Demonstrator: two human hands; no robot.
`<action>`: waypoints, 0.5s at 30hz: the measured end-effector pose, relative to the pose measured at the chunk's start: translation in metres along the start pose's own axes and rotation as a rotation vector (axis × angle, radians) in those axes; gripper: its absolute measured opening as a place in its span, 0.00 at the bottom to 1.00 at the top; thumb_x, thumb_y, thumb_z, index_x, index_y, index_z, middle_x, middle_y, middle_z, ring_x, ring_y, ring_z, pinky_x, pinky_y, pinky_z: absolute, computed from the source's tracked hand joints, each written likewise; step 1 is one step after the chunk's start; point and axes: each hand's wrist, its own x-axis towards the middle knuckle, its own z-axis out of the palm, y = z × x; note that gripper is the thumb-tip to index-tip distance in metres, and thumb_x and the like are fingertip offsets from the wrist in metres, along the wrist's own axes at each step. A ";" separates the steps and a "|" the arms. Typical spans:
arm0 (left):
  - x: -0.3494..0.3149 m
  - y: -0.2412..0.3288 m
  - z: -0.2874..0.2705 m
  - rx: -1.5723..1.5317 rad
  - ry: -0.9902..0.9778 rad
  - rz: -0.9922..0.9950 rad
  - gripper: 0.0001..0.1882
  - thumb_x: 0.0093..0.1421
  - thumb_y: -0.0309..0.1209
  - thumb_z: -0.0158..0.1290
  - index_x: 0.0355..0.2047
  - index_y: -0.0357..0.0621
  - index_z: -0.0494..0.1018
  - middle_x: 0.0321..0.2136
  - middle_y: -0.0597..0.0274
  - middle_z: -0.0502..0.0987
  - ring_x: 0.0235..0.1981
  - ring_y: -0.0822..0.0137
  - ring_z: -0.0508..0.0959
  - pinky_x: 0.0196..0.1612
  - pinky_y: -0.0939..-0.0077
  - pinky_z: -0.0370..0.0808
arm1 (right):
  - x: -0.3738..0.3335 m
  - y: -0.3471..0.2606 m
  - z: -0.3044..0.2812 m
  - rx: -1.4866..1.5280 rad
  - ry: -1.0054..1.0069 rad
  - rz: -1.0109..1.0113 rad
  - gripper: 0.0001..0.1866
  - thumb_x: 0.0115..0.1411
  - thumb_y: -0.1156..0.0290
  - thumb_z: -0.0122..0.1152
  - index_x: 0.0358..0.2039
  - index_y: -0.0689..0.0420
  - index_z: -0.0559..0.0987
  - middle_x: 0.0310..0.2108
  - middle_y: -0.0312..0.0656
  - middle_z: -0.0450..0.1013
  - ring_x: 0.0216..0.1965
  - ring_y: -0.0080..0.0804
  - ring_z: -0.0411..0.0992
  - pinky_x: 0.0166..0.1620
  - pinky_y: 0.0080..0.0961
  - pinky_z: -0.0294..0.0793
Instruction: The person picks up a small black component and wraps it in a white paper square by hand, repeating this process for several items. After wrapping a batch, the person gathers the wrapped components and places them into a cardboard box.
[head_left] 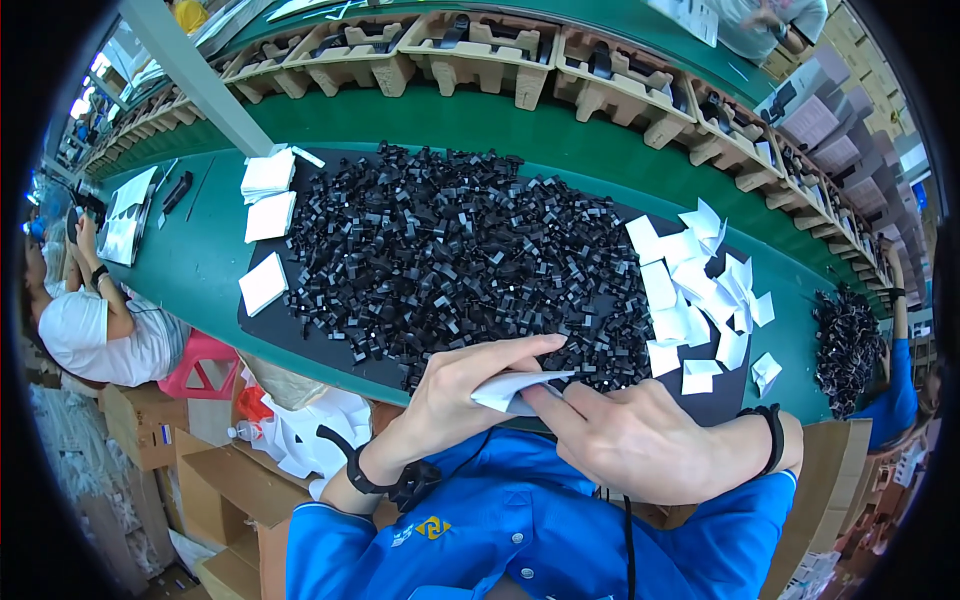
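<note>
Paper (497, 391), white, grasped in left hand (455, 383), right hand (630, 440) against it, its grip unclear; black parts (450, 250) heaped beyond

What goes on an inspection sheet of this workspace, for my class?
Surface: green table, dark mat.
Work things: white paper in hand; heap of small black parts; loose white papers to its right, white stacks left.
Clutter: slim black item on the table's left; cardboard box below.
Hands: left hand and right hand hold the white paper.
Cables: thin black cord over the blue shirt, kind unclear.
Surroundings: brown trays beyond the table; co-workers nearby.
</note>
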 end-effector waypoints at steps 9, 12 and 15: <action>0.008 -0.009 0.012 -0.093 0.013 0.152 0.40 0.43 0.19 0.63 0.58 0.37 0.61 0.32 0.59 0.80 0.34 0.68 0.80 0.42 0.77 0.76 | 0.010 0.021 -0.001 0.169 -0.231 0.064 0.11 0.50 0.77 0.53 0.33 0.68 0.70 0.12 0.50 0.70 0.15 0.46 0.73 0.20 0.40 0.73; 0.013 -0.006 0.012 -0.119 0.118 0.047 0.47 0.44 0.19 0.64 0.63 0.38 0.51 0.33 0.56 0.80 0.35 0.67 0.80 0.42 0.76 0.75 | 0.013 0.039 -0.004 0.185 -0.208 0.101 0.10 0.51 0.76 0.53 0.35 0.64 0.71 0.11 0.50 0.68 0.14 0.46 0.71 0.18 0.39 0.71; 0.007 -0.012 0.006 -0.121 0.149 0.043 0.48 0.44 0.20 0.65 0.63 0.38 0.50 0.37 0.54 0.79 0.36 0.67 0.80 0.40 0.77 0.76 | 0.015 0.044 -0.003 0.194 -0.178 0.120 0.09 0.52 0.75 0.54 0.36 0.62 0.72 0.11 0.48 0.68 0.13 0.45 0.70 0.18 0.38 0.70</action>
